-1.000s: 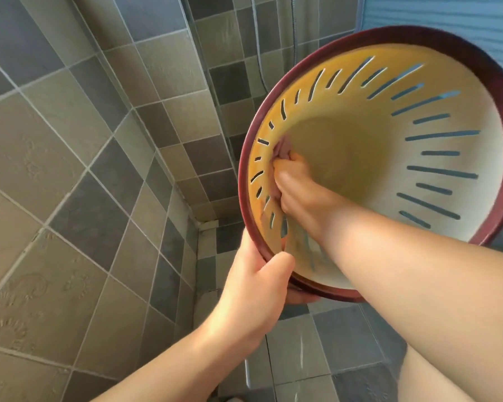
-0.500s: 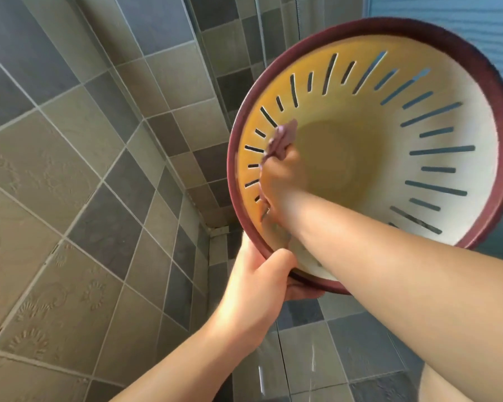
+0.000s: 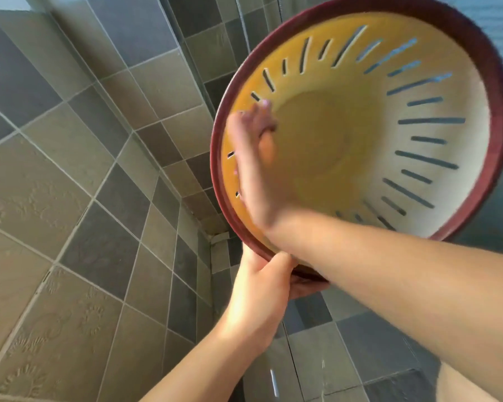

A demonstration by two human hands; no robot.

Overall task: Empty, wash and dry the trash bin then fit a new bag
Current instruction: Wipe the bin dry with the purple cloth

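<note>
The left hand [image 3: 259, 288] grips the lower rim of the slotted trash bin [image 3: 418, 140], tipping its mouth toward the person so the blurred right hand [image 3: 254, 158], perhaps pinching a cloth, can rub the inner wall.

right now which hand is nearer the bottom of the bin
Right. The right hand reaches inside the bin, against its left inner wall; the left hand grips the lower rim outside.
</note>
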